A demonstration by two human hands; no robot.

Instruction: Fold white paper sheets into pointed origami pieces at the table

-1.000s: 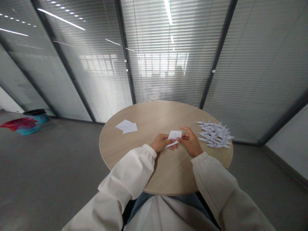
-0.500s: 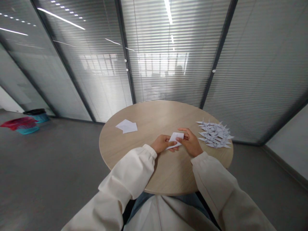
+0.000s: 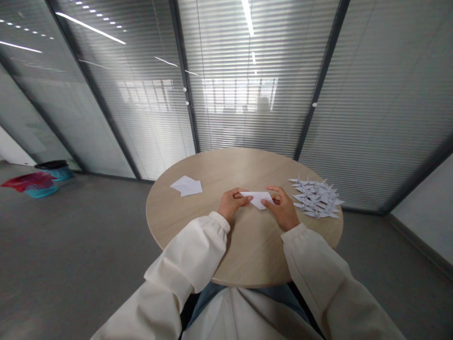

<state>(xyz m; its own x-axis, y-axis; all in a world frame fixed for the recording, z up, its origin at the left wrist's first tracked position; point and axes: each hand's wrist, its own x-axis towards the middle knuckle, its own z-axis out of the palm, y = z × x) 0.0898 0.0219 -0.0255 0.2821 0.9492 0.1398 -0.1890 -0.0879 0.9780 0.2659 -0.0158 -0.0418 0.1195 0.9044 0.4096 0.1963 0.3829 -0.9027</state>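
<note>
A folded white sheet of paper [image 3: 259, 200] is held between my two hands, its top edge nearly level and its lower part tapering to a blunt point. My left hand [image 3: 232, 203] pinches its left corner between thumb and fingers. At the other end, my right hand [image 3: 283, 207] grips the right corner with the thumb in front and the fingers partly hidden behind. Right of my right hand lies a dense cluster of folded paper cranes [image 3: 316, 198]. A few flat white paper sheets [image 3: 187, 185] overlap on the left side of the table.
The round wooden table [image 3: 247, 163] stands close to a glass partition with blinds [image 3: 247, 127]. On the floor at the far left are a blue bin with a red liner [image 3: 35, 184] and another with a black liner [image 3: 58, 170].
The paper has been turned, so its long edge now runs level across the top. My left hand has moved slightly up and left to its left corner; my right hand has shifted little.
</note>
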